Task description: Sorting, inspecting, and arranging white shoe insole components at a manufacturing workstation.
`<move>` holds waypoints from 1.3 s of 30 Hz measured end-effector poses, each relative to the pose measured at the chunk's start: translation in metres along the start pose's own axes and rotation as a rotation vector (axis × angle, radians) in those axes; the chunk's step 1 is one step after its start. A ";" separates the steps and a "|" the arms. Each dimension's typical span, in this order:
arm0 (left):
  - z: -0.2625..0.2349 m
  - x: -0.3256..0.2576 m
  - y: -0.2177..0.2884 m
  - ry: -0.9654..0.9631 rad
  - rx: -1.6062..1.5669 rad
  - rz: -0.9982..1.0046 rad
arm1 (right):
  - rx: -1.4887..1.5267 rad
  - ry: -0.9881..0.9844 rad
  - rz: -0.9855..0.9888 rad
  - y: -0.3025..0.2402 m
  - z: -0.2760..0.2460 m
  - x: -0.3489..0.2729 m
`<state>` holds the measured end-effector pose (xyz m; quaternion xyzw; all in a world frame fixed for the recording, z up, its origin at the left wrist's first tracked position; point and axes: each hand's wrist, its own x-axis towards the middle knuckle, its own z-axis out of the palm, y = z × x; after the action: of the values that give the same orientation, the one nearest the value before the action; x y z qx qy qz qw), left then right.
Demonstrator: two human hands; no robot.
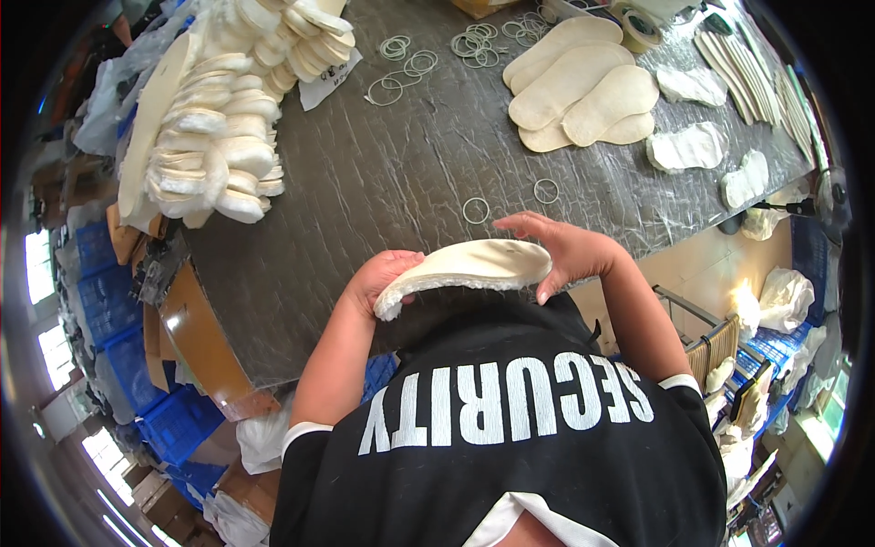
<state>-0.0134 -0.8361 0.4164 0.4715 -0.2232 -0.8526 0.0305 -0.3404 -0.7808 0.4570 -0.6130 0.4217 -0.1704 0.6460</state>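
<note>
Above the near edge of a dark worktable (383, 182), a cream fleece-lined insole (469, 269) is gripped at both ends: its left end is clasped by the left hand (383, 278), while the right hand (570, 251) is arched over its right end, fingers spread.

Cream fuzzy shoe insole (469, 266) over a dark grey table top (383, 182) with pale thin rings (476, 211), a black shirt with white letters (510, 428), and blue plastic crates (137, 365).
</note>
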 end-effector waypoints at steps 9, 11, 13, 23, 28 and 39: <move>0.008 -0.003 -0.038 -0.321 -0.538 -0.267 | -0.563 0.393 -0.190 -0.005 0.047 -0.004; 0.014 -0.007 -0.041 -0.302 -0.513 -0.284 | -0.598 0.421 -0.202 -0.001 0.050 -0.004; 0.022 -0.009 -0.042 -0.276 -0.396 -0.250 | -0.613 0.484 -0.166 0.001 0.050 -0.005; -0.050 -0.097 -0.041 0.271 0.184 0.599 | -0.626 0.596 -0.485 -0.013 0.062 -0.019; -0.116 -0.147 -0.034 0.800 1.125 0.377 | -0.648 0.552 -0.435 0.003 0.054 -0.032; 0.151 0.091 0.042 0.438 1.165 0.972 | -0.935 1.398 0.238 0.087 -0.089 -0.112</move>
<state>-0.1938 -0.8442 0.4308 0.4186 -0.8037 -0.3773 0.1912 -0.4992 -0.7390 0.4227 -0.5222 0.8127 -0.2490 -0.0692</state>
